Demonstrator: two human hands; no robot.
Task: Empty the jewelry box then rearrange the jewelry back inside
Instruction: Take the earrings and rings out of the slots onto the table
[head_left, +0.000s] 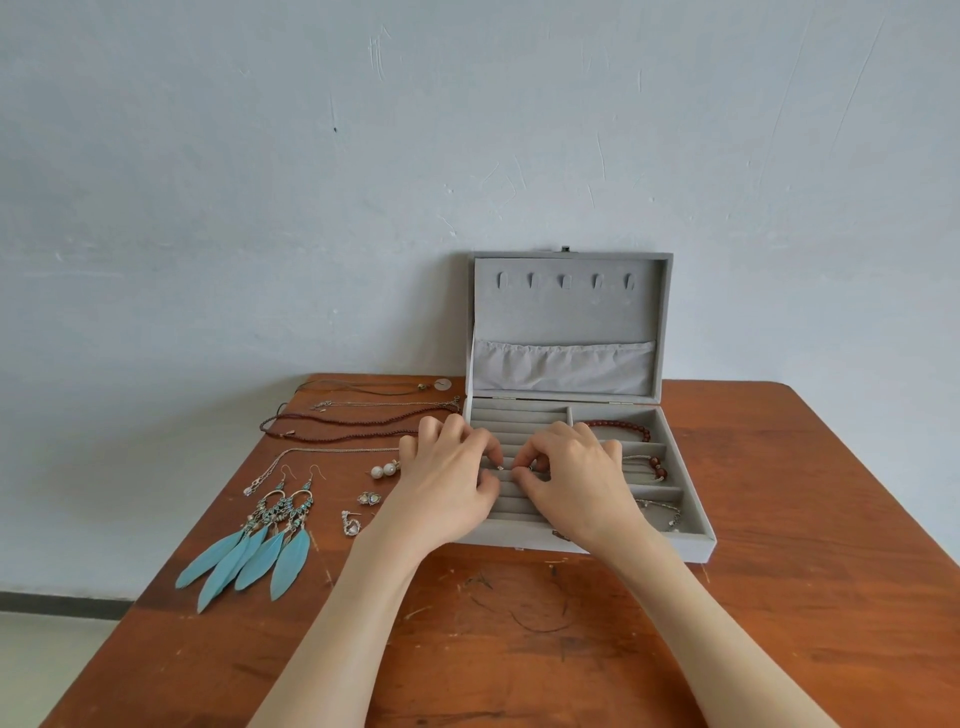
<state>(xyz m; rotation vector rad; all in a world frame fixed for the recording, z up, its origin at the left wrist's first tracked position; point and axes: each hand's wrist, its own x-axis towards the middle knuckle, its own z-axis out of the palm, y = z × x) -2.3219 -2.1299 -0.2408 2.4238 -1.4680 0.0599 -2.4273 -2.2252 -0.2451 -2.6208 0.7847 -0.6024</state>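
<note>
A grey velvet jewelry box stands open on the wooden table, its lid leaning against the wall. Both hands are over the ring-roll section on the box's left side. My left hand pinches a small silver piece at the rolls. My right hand pinches a small ring just beside it. In the right compartments lie a red bead bracelet, a second bracelet with red beads and a silver chain.
Left of the box lie several necklaces, a silver chain, blue feather earrings, pearl earrings and two small silver earrings. A pale wall rises close behind the table.
</note>
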